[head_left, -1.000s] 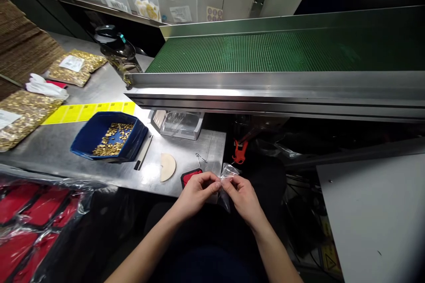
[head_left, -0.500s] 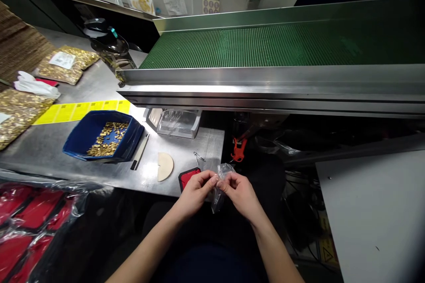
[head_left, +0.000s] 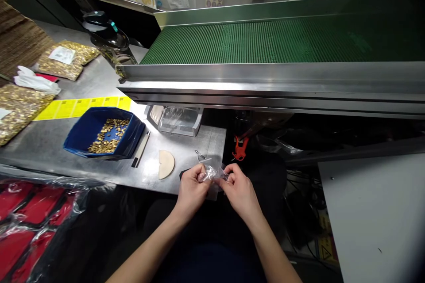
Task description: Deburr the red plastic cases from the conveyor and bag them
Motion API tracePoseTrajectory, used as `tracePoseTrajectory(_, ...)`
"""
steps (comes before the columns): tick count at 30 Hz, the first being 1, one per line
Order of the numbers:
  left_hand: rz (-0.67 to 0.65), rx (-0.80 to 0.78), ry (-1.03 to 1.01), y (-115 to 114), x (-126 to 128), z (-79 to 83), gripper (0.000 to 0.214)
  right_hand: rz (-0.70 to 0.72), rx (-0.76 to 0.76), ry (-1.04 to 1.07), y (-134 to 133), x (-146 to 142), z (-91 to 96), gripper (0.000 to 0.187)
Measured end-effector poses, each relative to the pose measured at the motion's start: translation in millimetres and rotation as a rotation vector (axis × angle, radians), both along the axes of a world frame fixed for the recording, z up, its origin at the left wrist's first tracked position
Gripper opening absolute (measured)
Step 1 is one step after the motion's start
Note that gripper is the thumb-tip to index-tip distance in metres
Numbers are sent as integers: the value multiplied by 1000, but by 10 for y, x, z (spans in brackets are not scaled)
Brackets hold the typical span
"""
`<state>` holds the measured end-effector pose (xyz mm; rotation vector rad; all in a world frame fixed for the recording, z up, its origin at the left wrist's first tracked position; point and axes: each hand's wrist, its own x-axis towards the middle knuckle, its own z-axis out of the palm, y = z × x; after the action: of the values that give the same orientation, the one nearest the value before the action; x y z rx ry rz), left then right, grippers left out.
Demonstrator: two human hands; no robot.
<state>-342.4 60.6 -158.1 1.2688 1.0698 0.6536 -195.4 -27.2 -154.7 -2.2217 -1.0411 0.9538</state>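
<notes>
A crumpled clear plastic bag [head_left: 211,171] is stretched between my two hands, just off the near edge of the metal table. My left hand [head_left: 192,188] grips its left side with the fingers curled in. On the other side, my right hand [head_left: 239,189] pinches the film between thumb and fingers. Part of a dark-edged piece pokes out behind my left hand, mostly covered. Close by on the table lie a pale half-round disc [head_left: 166,164] and a small metal piece [head_left: 200,154]. Whether the bag holds anything cannot be made out.
A blue bin [head_left: 75,139] of small brass-coloured parts stands left, with a white-and-black tool [head_left: 141,149] beside it. Behind is a grey tray [head_left: 195,127]. A green conveyor [head_left: 252,44] crosses the back. Orange-handled cutters [head_left: 240,148] hang right. Red pieces [head_left: 41,203] in plastic lie lower left.
My left hand has closed further round the bag and turned. The bag is now bunched and spread sideways between the hands, where before it hung down. The red piece is now mostly covered.
</notes>
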Motion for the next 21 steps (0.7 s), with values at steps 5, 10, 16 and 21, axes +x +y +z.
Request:
tracePoseTrajectory(5, 231, 323, 149, 33, -96, 52, 47, 68, -14, -156, 58, -145, 57, 17)
tracePoseTrajectory(10, 8, 496, 266, -72, -140, 94, 28, 39, 199, -325, 258, -306, 188, 13)
tracePoseTrajectory(16, -207, 321, 295, -5, -456, 143, 18, 96, 176, -18, 376, -151, 265, 12)
tracePoseTrajectory(21, 36, -11, 395, 187, -1197, 66, 45, 185, 20, 567, -33, -109, 202, 26)
